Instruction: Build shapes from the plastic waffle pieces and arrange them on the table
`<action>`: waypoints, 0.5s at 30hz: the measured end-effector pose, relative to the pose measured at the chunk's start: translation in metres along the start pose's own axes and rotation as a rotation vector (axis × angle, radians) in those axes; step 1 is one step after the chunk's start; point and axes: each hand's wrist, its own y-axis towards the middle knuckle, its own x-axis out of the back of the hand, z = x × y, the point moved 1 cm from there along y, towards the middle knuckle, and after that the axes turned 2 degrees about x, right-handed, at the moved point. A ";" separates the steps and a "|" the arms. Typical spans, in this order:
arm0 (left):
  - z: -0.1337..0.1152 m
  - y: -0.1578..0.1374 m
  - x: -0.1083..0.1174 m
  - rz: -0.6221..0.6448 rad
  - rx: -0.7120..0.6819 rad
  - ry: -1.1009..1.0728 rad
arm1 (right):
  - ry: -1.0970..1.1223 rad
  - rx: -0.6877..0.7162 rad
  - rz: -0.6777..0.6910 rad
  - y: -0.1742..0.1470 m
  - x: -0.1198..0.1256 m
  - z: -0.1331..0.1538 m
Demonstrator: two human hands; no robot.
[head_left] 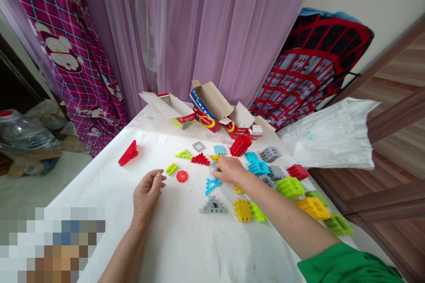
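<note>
My right hand (229,169) reaches over the middle of the table, fingertips pinched at a small light blue building piece (214,167), mostly hidden by the fingers. Right by it lie a yellow triangle piece (215,158) and a blue triangle piece (211,186). My left hand (148,190) hovers at the left with loosely curled fingers and nothing visible in them. Nearest to it are a lime green piece (171,168) and a red round piece (182,176). A red triangle (200,159), a lime triangle (183,154) and a grey triangle (214,206) lie flat around.
Stacks of red (241,146), blue (259,167), lime (291,188) and yellow pieces (314,208) line the right side. Opened cardboard boxes (212,101) stand at the back. A red piece (128,154) lies far left; a white bag (332,137) is beyond the right edge.
</note>
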 end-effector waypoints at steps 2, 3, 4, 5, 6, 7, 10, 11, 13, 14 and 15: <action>-0.001 0.000 0.000 -0.001 -0.001 0.001 | -0.001 -0.058 0.001 0.000 0.001 0.007; -0.001 -0.001 0.000 -0.001 -0.002 0.000 | -0.002 -0.085 0.005 0.001 0.001 0.010; -0.001 -0.001 0.000 -0.002 -0.003 0.000 | -0.002 -0.109 0.010 0.001 0.002 0.013; -0.001 -0.001 0.001 -0.003 -0.004 0.000 | -0.003 -0.131 0.018 0.002 0.002 0.015; -0.001 -0.001 0.001 -0.004 -0.005 -0.001 | -0.003 -0.151 0.028 0.003 0.003 0.017; 0.000 -0.001 0.001 -0.004 -0.005 -0.001 | -0.003 -0.168 0.039 0.003 0.003 0.018; 0.001 0.000 0.001 -0.004 -0.005 -0.001 | -0.003 -0.196 0.065 0.004 0.004 0.019; 0.001 0.001 0.001 -0.002 -0.005 -0.002 | -0.003 -0.195 0.069 0.004 0.004 0.018; 0.002 0.001 0.000 0.001 -0.004 -0.003 | -0.007 -0.183 0.070 0.002 0.005 0.015; 0.002 0.002 0.000 0.002 -0.004 -0.004 | -0.010 -0.175 0.069 0.000 0.006 0.013; 0.002 0.002 0.000 0.003 -0.004 -0.004 | -0.014 -0.167 0.067 -0.001 0.006 0.012</action>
